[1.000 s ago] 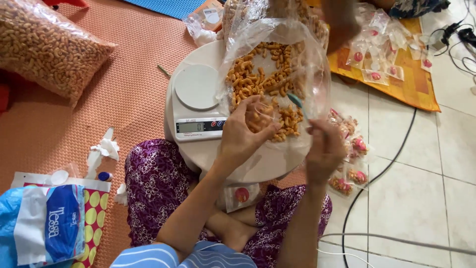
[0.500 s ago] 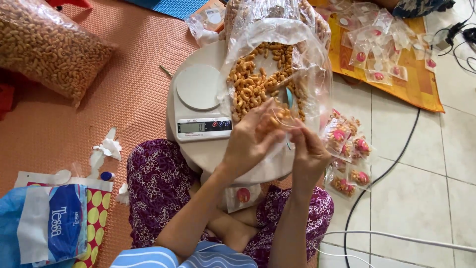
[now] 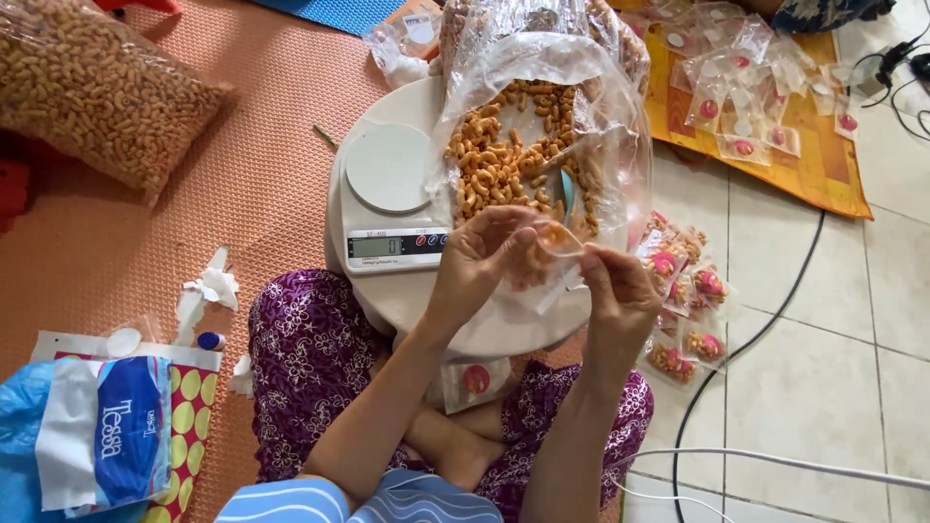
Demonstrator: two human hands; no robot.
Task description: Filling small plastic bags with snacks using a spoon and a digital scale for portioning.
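I am pinching the mouth of a small clear pouch point(image 3: 542, 254) between both hands: my left hand point(image 3: 481, 260) is gripping one lip with thumb and fingertips pressed together, my right hand point(image 3: 614, 291) is pinching the other lip. The pouch is hanging just above the near edge of the round white table point(image 3: 504, 324), with a few orange curled snacks sitting in it. It looks featherlight, thin, soft and slippery, so I am taking it by the top edge, not the belly, since the snacks probably crush easily. Just beyond, the big open bag of snacks point(image 3: 528, 145) is lying beside the white scale point(image 3: 389, 199).
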